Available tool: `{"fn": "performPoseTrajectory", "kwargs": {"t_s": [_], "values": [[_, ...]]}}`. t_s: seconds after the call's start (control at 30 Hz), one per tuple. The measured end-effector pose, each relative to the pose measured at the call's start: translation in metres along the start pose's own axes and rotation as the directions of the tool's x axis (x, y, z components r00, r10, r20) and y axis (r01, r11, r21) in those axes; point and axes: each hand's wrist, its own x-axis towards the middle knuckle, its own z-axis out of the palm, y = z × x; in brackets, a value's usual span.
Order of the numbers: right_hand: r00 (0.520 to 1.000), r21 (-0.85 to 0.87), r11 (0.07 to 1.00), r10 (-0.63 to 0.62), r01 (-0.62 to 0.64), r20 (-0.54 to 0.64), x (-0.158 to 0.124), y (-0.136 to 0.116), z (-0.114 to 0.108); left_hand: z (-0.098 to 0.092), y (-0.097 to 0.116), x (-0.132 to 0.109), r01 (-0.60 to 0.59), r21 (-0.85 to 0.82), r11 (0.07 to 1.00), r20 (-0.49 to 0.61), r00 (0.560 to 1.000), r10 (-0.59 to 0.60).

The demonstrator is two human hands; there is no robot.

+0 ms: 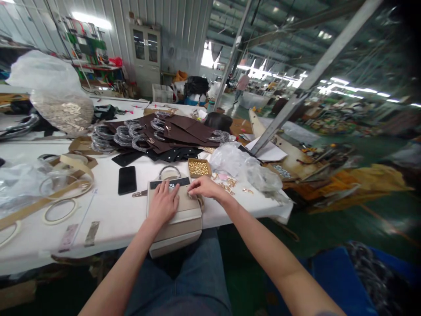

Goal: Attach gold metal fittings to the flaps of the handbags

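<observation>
A beige handbag (177, 228) lies at the table's front edge, partly overhanging it above my lap. Its far edge has a dark strip with a small shiny metal piece, and a plastic-wrapped ring handle (169, 172) sticks out beyond. My left hand (163, 202) rests flat on the bag with fingers stretched over the dark strip. At the bag's right side my right hand (204, 188) has its fingertips pinched together just over the surface; what they hold, if anything, is too small to make out. A box of gold studs (199, 167) stands just beyond.
Dark brown bag pieces (184, 131) with wrapped handles are piled behind. A black phone (126, 180) and a tape roll (59, 210) lie to the left. Loose gold hardware (228, 184) and crumpled clear plastic (243, 162) sit at right, near a slanted metal post (283, 118).
</observation>
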Motion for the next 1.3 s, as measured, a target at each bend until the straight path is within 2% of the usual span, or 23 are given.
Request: {"fn": "performPoseTrajectory", "kwargs": {"t_s": [0.1,0.17,0.27,0.37,0.43,0.53,0.6,0.67,0.73,0.8,0.87,0.97,1.07,1.17,1.27,1.3], "values": [[0.991,-0.001,0.997,-0.076,0.076,-0.114,0.004,-0.011,0.001,0.002,-0.001,-0.001,0.003,-0.031,1.000,-0.016,1.000,-0.003],[0.971,0.071,0.989,-0.109,0.126,-0.212,0.004,-0.021,0.013,0.004,-0.003,-0.001,0.017,-0.083,0.996,-0.017,1.000,-0.019],[0.945,0.197,0.968,-0.086,0.154,-0.315,0.007,-0.028,0.048,0.010,-0.012,0.001,0.033,-0.196,0.980,-0.009,0.999,-0.036],[0.948,0.256,0.962,-0.010,0.096,-0.317,0.012,-0.024,0.085,0.015,-0.026,0.004,0.023,-0.358,0.933,-0.018,0.999,-0.031],[0.952,0.243,0.968,0.023,0.054,-0.304,0.014,-0.019,0.100,0.012,-0.034,0.004,0.008,-0.475,0.880,-0.039,0.999,-0.030],[0.938,0.207,0.978,0.053,0.021,-0.343,0.018,-0.008,0.107,0.003,-0.039,0.002,0.000,-0.616,0.788,-0.066,0.997,-0.051],[0.923,0.145,0.989,0.051,0.006,-0.381,0.024,0.001,0.106,-0.006,-0.037,0.005,0.009,-0.663,0.748,-0.044,0.998,-0.051],[0.907,0.087,0.996,0.042,-0.006,-0.420,0.031,0.008,0.105,-0.019,-0.033,0.012,-0.016,-0.686,0.728,-0.050,0.998,-0.025],[0.911,0.083,0.997,0.035,-0.001,-0.412,0.034,0.011,0.105,-0.038,-0.028,0.021,-0.016,-0.667,0.745,-0.096,0.993,-0.064],[0.920,0.093,0.996,0.035,0.001,-0.390,0.034,0.012,0.105,-0.059,-0.027,0.029,0.080,-0.606,0.791,-0.144,0.967,-0.208],[0.918,0.095,0.995,0.048,-0.011,-0.394,0.033,0.012,0.105,-0.073,-0.035,0.035,0.263,-0.522,0.811,-0.147,0.909,-0.389],[0.907,0.093,0.995,0.077,-0.042,-0.415,0.038,0.020,0.103,-0.079,-0.059,0.038,0.505,-0.438,0.744,-0.009,0.825,-0.566],[0.919,0.056,0.996,0.083,-0.066,-0.385,0.046,0.028,0.102,-0.076,-0.078,0.037,0.626,-0.432,0.649,0.189,0.767,-0.613],[0.929,-0.030,0.998,0.049,-0.064,-0.366,0.042,0.024,0.102,-0.081,-0.081,0.037,0.681,-0.424,0.596,0.331,0.730,-0.599],[0.933,-0.083,0.996,0.008,-0.041,-0.359,0.027,0.005,0.103,-0.085,-0.081,0.039,0.733,-0.425,0.532,0.341,0.673,-0.656],[0.933,-0.084,0.996,-0.007,-0.025,-0.361,0.024,-0.001,0.104,-0.083,-0.084,0.039,0.742,-0.437,0.509,0.374,0.665,-0.647]]}}
